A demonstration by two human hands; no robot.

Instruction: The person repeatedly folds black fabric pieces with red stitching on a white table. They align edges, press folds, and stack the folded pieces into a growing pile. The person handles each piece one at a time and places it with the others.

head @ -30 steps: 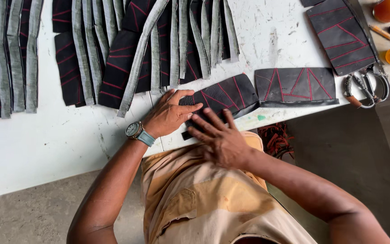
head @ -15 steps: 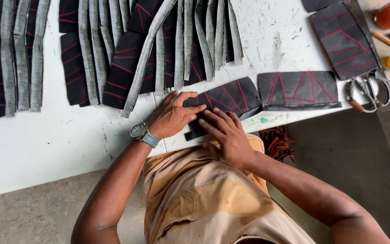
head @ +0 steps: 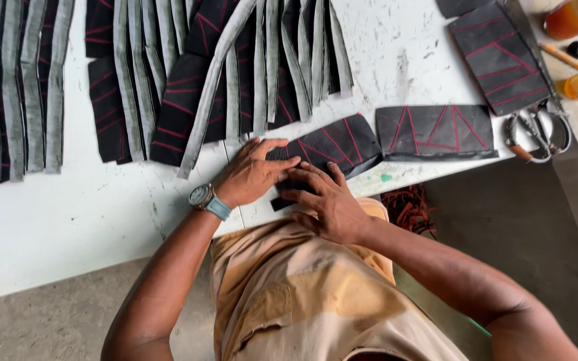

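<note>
**Both hands flat on a black stitched panel at the desk edge**

Nearest the camera, the right hand point(head: 326, 204) lies on the near end of a black fabric panel point(head: 332, 144) with red stitch lines; the left hand point(head: 252, 175), watch on the wrist, presses the panel's left end; neither grip is closed on it, fingers spread and flat on top; the panel sits at the near edge of the white desk point(head: 88, 214), one corner hanging just over; it looks light, soft and floppy, so I'd pinch it at an edge or corner; next to it lies a matching panel point(head: 436, 130), then scissors point(head: 536, 130); further back, grey strips point(head: 269, 60); versus a second ago, the right hand's fingers have drawn closer together.
</note>
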